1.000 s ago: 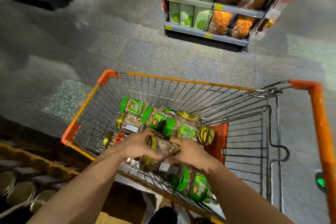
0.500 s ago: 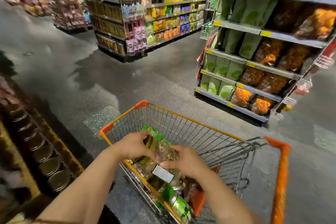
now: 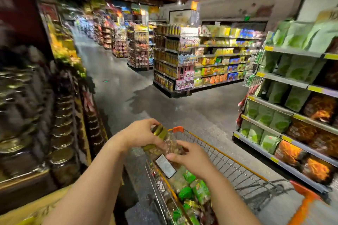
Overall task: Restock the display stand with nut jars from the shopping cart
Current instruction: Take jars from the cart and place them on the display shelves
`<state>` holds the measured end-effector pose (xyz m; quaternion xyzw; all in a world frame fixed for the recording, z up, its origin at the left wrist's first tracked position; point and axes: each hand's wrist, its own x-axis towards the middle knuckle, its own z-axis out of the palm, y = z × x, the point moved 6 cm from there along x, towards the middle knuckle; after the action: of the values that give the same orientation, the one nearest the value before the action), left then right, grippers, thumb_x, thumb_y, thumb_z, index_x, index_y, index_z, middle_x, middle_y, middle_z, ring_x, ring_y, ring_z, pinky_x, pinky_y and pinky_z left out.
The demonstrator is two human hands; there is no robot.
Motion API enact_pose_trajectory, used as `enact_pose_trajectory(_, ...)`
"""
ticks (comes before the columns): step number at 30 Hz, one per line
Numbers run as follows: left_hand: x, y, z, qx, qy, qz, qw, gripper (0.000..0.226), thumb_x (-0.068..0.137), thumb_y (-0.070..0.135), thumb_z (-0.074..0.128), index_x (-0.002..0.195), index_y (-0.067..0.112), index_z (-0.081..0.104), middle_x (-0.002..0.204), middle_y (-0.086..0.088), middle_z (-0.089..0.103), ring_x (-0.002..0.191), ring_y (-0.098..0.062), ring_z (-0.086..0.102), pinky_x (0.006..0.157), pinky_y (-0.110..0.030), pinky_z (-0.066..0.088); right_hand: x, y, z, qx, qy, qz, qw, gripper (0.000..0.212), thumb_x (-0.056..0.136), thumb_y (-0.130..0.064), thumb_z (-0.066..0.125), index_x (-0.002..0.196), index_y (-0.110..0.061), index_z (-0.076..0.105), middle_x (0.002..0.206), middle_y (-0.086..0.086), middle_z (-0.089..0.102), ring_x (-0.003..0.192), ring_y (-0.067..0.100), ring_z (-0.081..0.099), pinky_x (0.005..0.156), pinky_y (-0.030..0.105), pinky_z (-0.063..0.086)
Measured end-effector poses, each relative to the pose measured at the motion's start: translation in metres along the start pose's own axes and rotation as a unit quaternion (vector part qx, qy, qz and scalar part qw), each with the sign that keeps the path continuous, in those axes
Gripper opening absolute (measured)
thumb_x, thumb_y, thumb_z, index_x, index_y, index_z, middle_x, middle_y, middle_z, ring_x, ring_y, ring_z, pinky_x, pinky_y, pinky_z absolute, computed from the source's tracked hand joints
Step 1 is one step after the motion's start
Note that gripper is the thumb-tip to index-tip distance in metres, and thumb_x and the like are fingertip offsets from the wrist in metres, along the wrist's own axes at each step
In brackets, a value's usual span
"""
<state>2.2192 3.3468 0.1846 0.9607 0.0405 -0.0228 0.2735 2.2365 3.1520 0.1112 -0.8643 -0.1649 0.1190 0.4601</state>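
Overhead, supermarket aisle, grey floor [image 3: 128, 86]; both hands' fingers [image 3: 146, 124] gripping nut jar [image 3: 165, 144].

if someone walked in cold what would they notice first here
Two bare hands hold a clear nut jar with a gold lid low in the middle: the left hand near the lid, the right hand lower down. Under them is an orange shopping cart of green-lidded jars, with a blurred display stand of gold-lidded jars at left.
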Motion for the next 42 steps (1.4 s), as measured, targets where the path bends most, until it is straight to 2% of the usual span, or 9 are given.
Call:
enact_pose_trajectory(2,-0.021,0.001,-0.023,0.009,0.014,-0.002,1.000,0.101,0.036,0.072,0.082,0.128,0.035,0.060,0.121,0.012,0.066,0.110,-0.013,0.063,0.100,-0.034,0.050,-0.008,-0.022,0.006,0.012,-0.008,-0.029,0.999,0.043,0.076,-0.041,0.088,0.115,-0.035,0.071,0.096,-0.018,0.075,0.083,-0.013,0.066,0.087,0.020,0.055)
enact_pose_trajectory(5,-0.051,0.002,-0.050,0.031,0.026,-0.005,0.999,0.092,0.056,0.060,0.090,0.137,0.033,0.054,0.128,0.010,0.061,0.117,-0.015,0.059,0.103,-0.034,0.048,-0.016,-0.049,0.017,0.025,-0.018,-0.070,0.997,0.069,0.064,-0.063,0.083,0.125,-0.034,0.070,0.103,-0.019,0.076,0.092,-0.007,0.069,0.092,0.030,0.056)
enact_pose_trajectory(11,-0.111,-0.015,-0.091,0.044,0.053,-0.012,0.998,0.091,0.064,0.060,0.087,0.141,0.032,0.048,0.128,0.008,0.059,0.113,-0.016,0.058,0.101,-0.034,0.050,-0.046,-0.099,0.046,0.039,-0.023,-0.111,0.993,0.040,0.076,-0.046,0.087,0.112,-0.040,0.073,0.096,-0.022,0.076,0.090,-0.008,0.069,0.089,0.028,0.057)
enact_pose_trajectory(17,-0.189,-0.066,-0.121,0.038,0.103,-0.042,0.993,0.096,0.065,0.065,0.083,0.146,0.031,0.043,0.136,0.005,0.057,0.115,-0.016,0.055,0.095,-0.030,0.047,-0.086,-0.150,0.106,0.065,-0.061,-0.141,0.986,0.029,0.083,-0.034,0.084,0.086,-0.049,0.059,0.077,-0.034,0.060,0.069,-0.025,0.056,0.061,0.001,0.042)
enact_pose_trajectory(23,-0.294,-0.137,-0.147,-0.003,0.147,-0.075,0.986,0.091,0.065,0.065,0.084,0.143,0.033,0.048,0.121,0.009,0.062,0.108,-0.012,0.060,0.097,-0.031,0.051,-0.137,-0.198,0.201,0.103,-0.111,-0.161,0.975,0.026,0.082,-0.037,0.084,0.106,-0.035,0.076,0.098,-0.014,0.078,0.097,0.007,0.072,0.092,0.033,0.058)
enact_pose_trajectory(27,-0.374,-0.197,-0.164,-0.031,0.169,-0.105,0.979,0.099,0.056,0.068,0.087,0.143,0.038,0.048,0.131,0.008,0.060,0.118,-0.014,0.058,0.105,-0.038,0.049,-0.177,-0.233,0.274,0.119,-0.144,-0.168,0.968,0.035,0.077,-0.051,0.084,0.108,-0.037,0.075,0.100,-0.015,0.077,0.096,-0.001,0.070,0.092,0.030,0.058)
enact_pose_trajectory(30,-0.428,-0.237,-0.173,-0.060,0.184,-0.123,0.973,0.091,0.060,0.057,0.091,0.139,0.039,0.052,0.129,0.010,0.062,0.112,-0.008,0.061,0.098,-0.030,0.050,-0.203,-0.252,0.327,0.127,-0.174,-0.170,0.962,0.055,0.062,-0.069,0.079,0.110,-0.042,0.074,0.102,-0.015,0.077,0.101,0.007,0.071,0.095,0.044,0.058)
enact_pose_trajectory(36,-0.529,-0.306,-0.196,-0.062,0.223,-0.181,0.956,0.086,0.062,0.053,0.092,0.137,0.041,0.051,0.127,0.009,0.059,0.115,-0.013,0.058,0.099,-0.031,0.048,-0.260,-0.303,0.422,0.142,-0.222,-0.196,0.944,0.027,0.070,-0.055,0.085,0.091,-0.063,0.070,0.094,-0.022,0.076,0.098,0.005,0.072,0.097,0.046,0.056)
enact_pose_trajectory(42,-0.618,-0.364,-0.215,-0.085,0.269,-0.223,0.933,0.087,0.061,0.050,0.093,0.137,0.041,0.051,0.130,0.007,0.055,0.116,-0.014,0.057,0.093,-0.033,0.050,-0.297,-0.347,0.506,0.120,-0.278,-0.223,0.927,0.052,0.060,-0.075,0.075,0.106,-0.053,0.070,0.105,-0.020,0.075,0.106,0.007,0.068,0.095,0.047,0.056)
